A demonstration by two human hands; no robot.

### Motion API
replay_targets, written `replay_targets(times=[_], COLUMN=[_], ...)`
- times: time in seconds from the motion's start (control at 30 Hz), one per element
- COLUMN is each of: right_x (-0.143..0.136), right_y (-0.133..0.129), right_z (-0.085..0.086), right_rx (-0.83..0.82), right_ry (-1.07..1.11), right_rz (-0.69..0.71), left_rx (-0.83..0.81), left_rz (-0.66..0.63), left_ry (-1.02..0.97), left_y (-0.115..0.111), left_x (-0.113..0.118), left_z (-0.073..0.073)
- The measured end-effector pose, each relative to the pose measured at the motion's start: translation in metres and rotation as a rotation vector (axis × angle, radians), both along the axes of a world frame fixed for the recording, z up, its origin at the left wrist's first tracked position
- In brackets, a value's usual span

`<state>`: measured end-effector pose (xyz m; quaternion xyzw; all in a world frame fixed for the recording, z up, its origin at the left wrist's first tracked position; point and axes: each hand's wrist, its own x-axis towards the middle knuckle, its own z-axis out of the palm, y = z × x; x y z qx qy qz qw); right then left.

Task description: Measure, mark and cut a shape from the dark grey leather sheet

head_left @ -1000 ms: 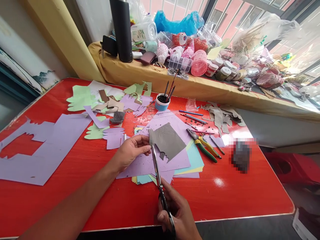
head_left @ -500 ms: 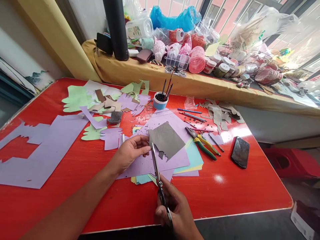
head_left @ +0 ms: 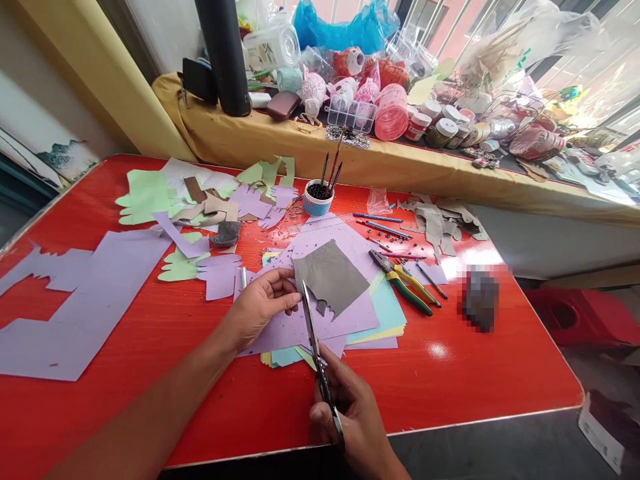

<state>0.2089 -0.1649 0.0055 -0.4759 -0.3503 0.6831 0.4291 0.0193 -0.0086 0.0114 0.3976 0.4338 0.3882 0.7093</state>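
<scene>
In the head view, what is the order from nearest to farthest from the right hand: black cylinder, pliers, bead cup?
From the right hand:
1. Pliers, right of the grey sheet
2. Bead cup, beyond the sheet
3. Black cylinder, on the ledge

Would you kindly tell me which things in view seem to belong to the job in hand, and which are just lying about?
Seem to belong:
Gray sheet, at the left hand
Scissors, in the right hand

Seem to be lying about:
Pliers
Small tub of black beads
Black bottle
Blue bag
Pink container
</scene>
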Motion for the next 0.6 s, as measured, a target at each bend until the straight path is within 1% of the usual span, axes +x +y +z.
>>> replay_targets(times=[0.2,0.37,0.6], right_x=[0.0008,0.0012,0.0018], right_y=[0.0021,0.0002,-0.0012], right_z=[-0.0028,-0.0067,-0.0086], right_rx=[0.048,0.048,0.037], right_ry=[-0.013,-0.037,-0.047], right_rz=[-0.013,-0.004,0.002], left_rx=[-0.021,-0.024,-0.013], left_rz=[-0.033,-0.054,-0.063], left_ry=[-0.005,0.089,0.192], left_y=[0.0012,0.0022,0.0046], left_x=[-0.0034,-0.0081,-0.0065], left_z=[0.0023,0.0033,0.0039])
